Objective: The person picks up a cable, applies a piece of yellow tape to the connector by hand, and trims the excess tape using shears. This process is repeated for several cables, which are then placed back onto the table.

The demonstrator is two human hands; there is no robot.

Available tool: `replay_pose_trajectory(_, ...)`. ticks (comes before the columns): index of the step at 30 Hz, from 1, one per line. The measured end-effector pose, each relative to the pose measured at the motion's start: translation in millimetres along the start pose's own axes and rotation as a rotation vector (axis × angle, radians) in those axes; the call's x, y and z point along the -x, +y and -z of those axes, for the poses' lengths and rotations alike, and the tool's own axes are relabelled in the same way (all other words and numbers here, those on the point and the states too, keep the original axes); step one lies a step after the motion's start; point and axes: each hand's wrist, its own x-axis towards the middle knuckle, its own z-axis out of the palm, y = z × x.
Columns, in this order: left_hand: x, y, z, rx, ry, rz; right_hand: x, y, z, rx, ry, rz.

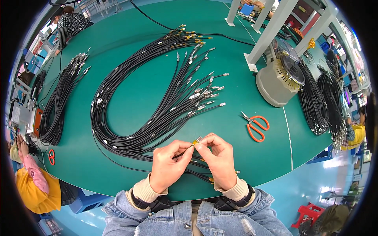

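My left hand (170, 160) pinches a black cable close to its end, above the near edge of the green table (252, 165). Thumb and fingers of my right hand (217, 159) close on the same cable's tip, where a small metal connector (199, 139) and a bit of yellow show between the two hands. Just beyond them lies a large curved bundle of black cables (114, 90), with silver connector ends and white tags fanned out to the right. More cable ends (199, 173) lie beneath my hands, partly hidden by them.
Orange-handled scissors (258, 128) lie to the right, near a beige round machine (279, 78) and grey metal posts (271, 31). Another cable bundle (59, 102) rests at left, with a second pair of scissors (51, 157). Other people sit around the table; a red stool (310, 214) stands at lower right.
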Motion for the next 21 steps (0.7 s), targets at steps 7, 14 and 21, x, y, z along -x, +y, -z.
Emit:
replay_pose_trajectory(7,-2,0,1,0.004,-0.017,0.007,-2,2,2,0.023,-0.005,0.018)
replay_pose_trajectory(14,-1,-9,-3,-0.200,0.001,-0.159,-3,2,6,0.023,-0.012,-0.010)
replay_pose_trajectory(21,-3,-3,-12,-0.521,0.063,-0.467,-2,-3,14,0.029,-0.017,-0.011)
